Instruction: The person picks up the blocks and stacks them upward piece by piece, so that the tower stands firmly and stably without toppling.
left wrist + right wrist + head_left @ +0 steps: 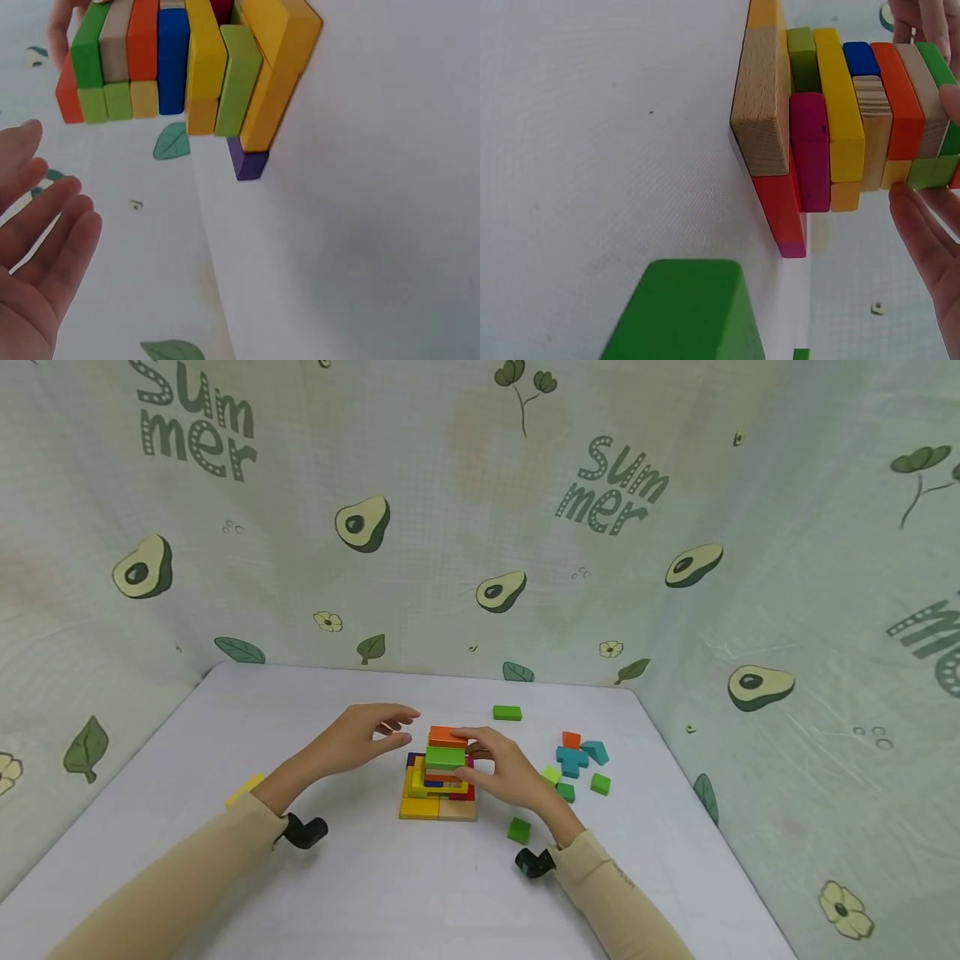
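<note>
A layered tower of coloured wooden blocks [445,758] stands on the white table between the hands. Its upper part has a green block [87,52] in front and an orange block [447,737] on top. My right hand [508,774] reaches round the tower's right side. Its thumb touches the front near the green block, while relaxed fingers rest along the side and by the orange block. To the left of the tower, apart from it, my left hand [366,737] hovers with loosely bent fingers and holds nothing.
Right of the tower lie several loose blocks, among them a teal block [572,762], an orange cube [572,740] and a green block [519,830] nearer me. Behind it lies a flat green block [507,713]. A yellow block [245,789] is partly hidden by my left forearm.
</note>
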